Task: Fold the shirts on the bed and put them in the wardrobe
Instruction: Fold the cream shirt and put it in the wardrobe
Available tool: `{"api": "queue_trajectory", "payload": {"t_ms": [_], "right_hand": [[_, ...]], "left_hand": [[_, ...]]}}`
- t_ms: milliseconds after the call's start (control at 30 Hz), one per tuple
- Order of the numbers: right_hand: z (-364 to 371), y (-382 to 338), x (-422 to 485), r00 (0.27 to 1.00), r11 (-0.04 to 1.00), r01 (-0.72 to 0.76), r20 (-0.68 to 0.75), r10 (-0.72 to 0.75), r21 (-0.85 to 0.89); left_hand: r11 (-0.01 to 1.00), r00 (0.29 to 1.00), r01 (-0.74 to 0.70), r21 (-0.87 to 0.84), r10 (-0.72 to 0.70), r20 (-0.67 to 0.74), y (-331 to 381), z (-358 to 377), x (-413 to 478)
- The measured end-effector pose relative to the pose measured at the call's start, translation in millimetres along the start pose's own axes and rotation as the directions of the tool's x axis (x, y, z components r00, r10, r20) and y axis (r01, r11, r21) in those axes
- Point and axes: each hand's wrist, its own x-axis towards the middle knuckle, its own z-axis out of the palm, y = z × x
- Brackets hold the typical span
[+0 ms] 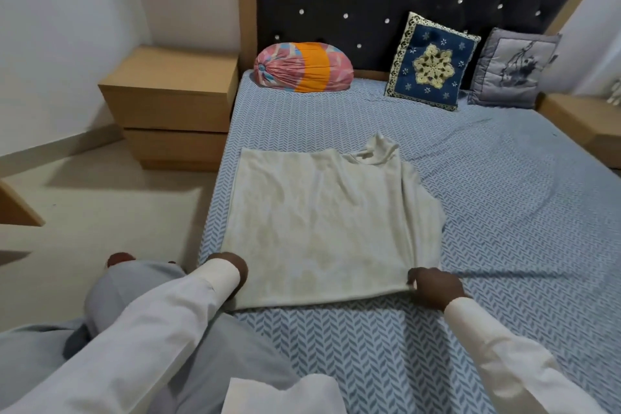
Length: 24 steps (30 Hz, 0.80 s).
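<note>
A cream shirt (322,222) lies flat on the bed (504,212), partly folded into a rough rectangle, its collar pointing toward the headboard. My left hand (235,265) is at the shirt's near left corner, fingers tucked under the cloth and mostly hidden by my white sleeve. My right hand (433,286) pinches the near right corner of the hem. The wardrobe is out of view.
A round pink and orange bolster (302,67), a blue embroidered cushion (433,64) and a grey cushion (510,70) lean against the dark headboard. A wooden bedside cabinet (171,104) stands left of the bed, another (584,121) at the right. My knee (134,282) is beside the mattress edge.
</note>
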Motion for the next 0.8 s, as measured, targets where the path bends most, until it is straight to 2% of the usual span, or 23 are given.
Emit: {"api": "queue_trajectory", "payload": {"t_ms": [67,100,167,233,300,400,467,533,567,600,633,700,767,800], "right_hand": [[2.4,9.9,7.5,0.994,0.945,-0.064,0.108,0.031,0.322],[3.5,16.2,12.6,0.995,0.865,-0.094,0.070,0.068,0.492],[7.7,31.9,24.6,0.956,0.667,-0.151,-0.065,0.288,0.729],[17.0,42.0,34.5,0.860,0.565,-0.239,-0.097,0.500,0.789],[29.2,37.7,42.1,0.822,0.510,-0.312,-0.041,0.567,0.801],[35.8,16.2,47.3,0.826,0.447,-0.342,0.036,0.563,0.827],[29.5,4.3,50.0,0.851,0.411,-0.278,0.025,0.524,0.868],[20.1,4.4,55.0,0.879,0.298,-0.215,0.052,0.473,0.930],[14.7,9.4,56.4,0.890,0.176,-0.193,0.097,0.446,0.965],[6.5,12.1,54.7,0.904,0.004,-0.206,0.189,0.383,0.978],[2.7,15.6,56.3,0.925,-0.212,-0.192,0.249,0.288,0.958],[-1.2,21.5,55.6,0.955,-0.573,-0.133,0.259,0.143,0.808],[4.1,27.7,56.4,0.969,-0.720,-0.042,0.204,0.139,0.693],[5.1,31.8,52.6,0.967,-0.756,0.010,0.186,0.174,0.654]], "left_hand": [[0.999,1.000,0.016,0.046,-0.017,0.009,0.2,-8.8,2.1],[0.999,0.999,0.035,0.042,-0.034,-0.033,-0.4,-12.8,3.0],[0.998,0.971,0.035,-0.054,-0.047,-0.236,-0.2,-25.8,9.5],[0.978,0.896,-0.030,-0.208,-0.066,-0.438,3.7,-40.9,25.5],[0.932,0.839,-0.162,-0.324,-0.042,-0.542,13.0,-53.1,46.5],[0.881,0.851,-0.308,-0.359,0.086,-0.517,36.0,-66.9,72.5],[0.927,0.862,-0.268,-0.260,0.111,-0.495,46.7,-68.4,81.6],[0.953,0.860,-0.230,-0.196,0.104,-0.500,51.6,-68.3,89.2],[0.955,0.861,-0.227,-0.191,0.105,-0.498,53.4,-69.1,91.8],[0.954,0.863,-0.225,-0.197,0.101,-0.496,53.2,-68.5,93.3],[0.953,0.863,-0.224,-0.204,0.097,-0.496,52.8,-67.6,94.4],[0.950,0.864,-0.230,-0.212,0.099,-0.494,54.8,-67.2,97.9],[0.947,0.867,-0.232,-0.220,0.098,-0.489,58.0,-66.8,99.6],[0.946,0.868,-0.233,-0.224,0.098,-0.487,59.1,-66.8,99.9]]}}
